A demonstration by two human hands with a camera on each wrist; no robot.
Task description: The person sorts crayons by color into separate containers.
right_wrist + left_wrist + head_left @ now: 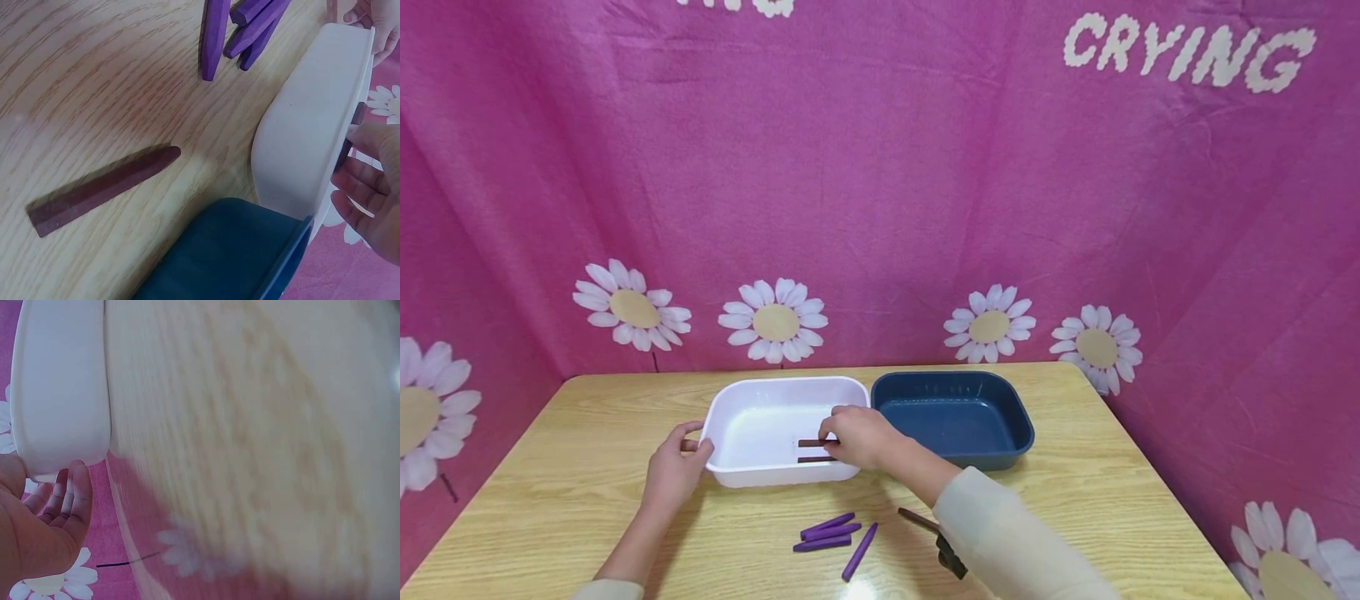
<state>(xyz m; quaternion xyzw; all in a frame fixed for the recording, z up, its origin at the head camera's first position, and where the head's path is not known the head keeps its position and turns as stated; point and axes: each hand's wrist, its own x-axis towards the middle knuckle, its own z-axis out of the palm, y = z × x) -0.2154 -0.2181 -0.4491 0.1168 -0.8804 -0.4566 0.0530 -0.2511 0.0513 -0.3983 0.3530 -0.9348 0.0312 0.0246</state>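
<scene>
My right hand [861, 437] is over the right part of a white plastic bin [782, 477] and pinches a brown crayon [351, 136] between thumb and fingers. In the head view, a second brown stick [815, 459] shows beside the hand; whether it is held too or lies in the bin I cannot tell. My left hand [675, 467] grips the bin's left rim. In the left wrist view, its fingers [79, 494] curl up against the outer wall. Another brown crayon [103, 190] lies on the table near my right forearm.
Several purple crayons [827, 531] lie on the wooden table [760, 558] in front of the white bin. A dark blue bin [1026, 446] stands just right of the white one. Behind the table hangs a pink flowered cloth [880, 208].
</scene>
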